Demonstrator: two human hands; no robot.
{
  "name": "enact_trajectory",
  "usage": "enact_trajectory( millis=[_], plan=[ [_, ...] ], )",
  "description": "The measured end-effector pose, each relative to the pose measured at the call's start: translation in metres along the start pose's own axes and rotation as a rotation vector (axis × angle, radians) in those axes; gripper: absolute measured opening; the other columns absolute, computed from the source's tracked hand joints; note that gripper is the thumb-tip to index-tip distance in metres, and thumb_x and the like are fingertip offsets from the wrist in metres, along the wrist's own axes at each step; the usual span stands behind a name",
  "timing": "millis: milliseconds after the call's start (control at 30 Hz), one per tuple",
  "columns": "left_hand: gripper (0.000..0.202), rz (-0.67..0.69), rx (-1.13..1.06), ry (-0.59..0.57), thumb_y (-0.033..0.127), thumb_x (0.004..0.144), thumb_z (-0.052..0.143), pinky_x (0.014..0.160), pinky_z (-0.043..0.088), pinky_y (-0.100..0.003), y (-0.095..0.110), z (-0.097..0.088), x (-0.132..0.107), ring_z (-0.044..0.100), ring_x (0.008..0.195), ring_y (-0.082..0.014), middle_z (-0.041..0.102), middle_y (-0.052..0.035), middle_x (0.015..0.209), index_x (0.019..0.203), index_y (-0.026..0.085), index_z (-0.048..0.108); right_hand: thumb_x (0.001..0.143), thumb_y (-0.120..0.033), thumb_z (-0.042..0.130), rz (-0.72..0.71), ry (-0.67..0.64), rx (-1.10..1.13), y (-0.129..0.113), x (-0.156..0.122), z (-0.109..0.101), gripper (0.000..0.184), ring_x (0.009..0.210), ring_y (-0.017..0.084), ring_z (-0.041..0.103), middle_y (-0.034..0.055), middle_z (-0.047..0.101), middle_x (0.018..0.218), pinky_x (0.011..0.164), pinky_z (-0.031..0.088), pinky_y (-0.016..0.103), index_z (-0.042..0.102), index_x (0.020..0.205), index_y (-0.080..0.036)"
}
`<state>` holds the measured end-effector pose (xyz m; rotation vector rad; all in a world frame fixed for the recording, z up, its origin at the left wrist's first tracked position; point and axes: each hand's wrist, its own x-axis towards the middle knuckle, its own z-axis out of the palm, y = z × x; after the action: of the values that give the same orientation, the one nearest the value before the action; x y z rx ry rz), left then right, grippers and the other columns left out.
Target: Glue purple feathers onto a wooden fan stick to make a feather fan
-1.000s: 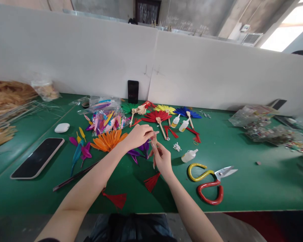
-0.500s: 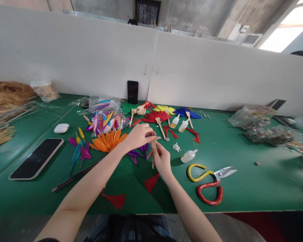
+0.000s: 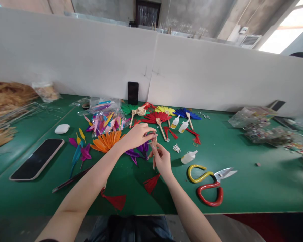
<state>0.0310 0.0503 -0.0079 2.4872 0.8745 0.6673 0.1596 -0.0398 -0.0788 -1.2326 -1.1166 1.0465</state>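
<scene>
My left hand (image 3: 137, 134) and my right hand (image 3: 161, 158) meet above the middle of the green table (image 3: 242, 188). The right hand pinches a small wooden stick (image 3: 154, 143) upright. The left hand's fingertips are closed on the stick's top, where a purple feather bit shows. Purple feathers (image 3: 138, 151) lie just under the hands, with an orange feather fan (image 3: 107, 141) to their left. A small glue bottle (image 3: 189, 156) lies to the right of my right hand.
Scissors (image 3: 209, 183) with red and yellow handles lie at the right. Finished fans (image 3: 158, 116), two glue bottles (image 3: 179, 123), white beads (image 3: 176, 148), red tassels (image 3: 151, 183), a bag of coloured feathers (image 3: 103, 119), a phone (image 3: 36, 158) and an earbud case (image 3: 62, 128) surround the hands. A white partition (image 3: 91, 57) backs the table.
The hands stay together on the stick; the left fingers have shifted slightly over its top. Nothing else on the table has moved.
</scene>
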Motion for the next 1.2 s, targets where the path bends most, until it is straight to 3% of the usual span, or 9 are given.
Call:
enact_trajectory(
  millis=[200,633,833,967,1200],
  plan=[
    [0.033,0.089,0.145,-0.098,0.028,0.089,0.043,0.073,0.040,-0.027,0.002,-0.007,-0.003,0.051,0.080,-0.0157,0.054,-0.0042,0.081,0.115,0.016,0.060,0.085,-0.048,0.048,-0.010,0.000,-0.051,0.002,-0.001,0.001,0.034,0.025,0.006,0.037,-0.0037,0.057,0.054,0.025,0.027,0.019,0.057,0.093,-0.016],
    [0.025,0.210,0.426,-0.019,0.018,0.083,0.042,0.071,0.043,-0.028,0.001,0.013,0.002,0.050,0.075,-0.0166,0.055,-0.0063,0.075,0.093,0.010,0.064,0.088,-0.042,0.042,-0.045,0.027,-0.236,0.009,-0.001,-0.002,0.031,0.029,0.007,0.041,-0.0012,0.060,0.058,0.031,0.032,0.019,0.058,0.092,-0.016],
    [0.024,0.235,0.404,0.017,0.015,0.084,0.040,0.069,0.043,-0.027,-0.005,0.022,0.002,0.048,0.074,-0.0160,0.054,-0.0053,0.073,0.091,0.011,0.063,0.089,-0.041,0.041,-0.063,0.041,-0.267,0.009,-0.002,-0.003,0.030,0.031,0.007,0.041,-0.0008,0.060,0.058,0.034,0.031,0.019,0.057,0.086,-0.016],
    [0.024,0.211,0.304,0.023,0.013,0.083,0.040,0.070,0.042,-0.026,-0.007,0.018,0.002,0.049,0.075,-0.0150,0.054,-0.0041,0.073,0.087,0.013,0.064,0.089,-0.040,0.041,-0.074,0.042,-0.266,0.009,-0.002,-0.003,0.029,0.031,0.007,0.040,-0.0021,0.058,0.056,0.035,0.031,0.019,0.057,0.087,-0.016],
    [0.028,0.159,0.214,0.000,0.022,0.080,0.049,0.070,0.043,-0.026,-0.005,0.008,0.000,0.051,0.077,-0.0157,0.055,-0.0036,0.076,0.103,0.013,0.063,0.089,-0.038,0.041,-0.066,0.052,-0.268,0.008,0.000,-0.003,0.028,0.035,0.008,0.041,-0.0018,0.057,0.055,0.038,0.032,0.020,0.058,0.087,-0.016]
  ],
)
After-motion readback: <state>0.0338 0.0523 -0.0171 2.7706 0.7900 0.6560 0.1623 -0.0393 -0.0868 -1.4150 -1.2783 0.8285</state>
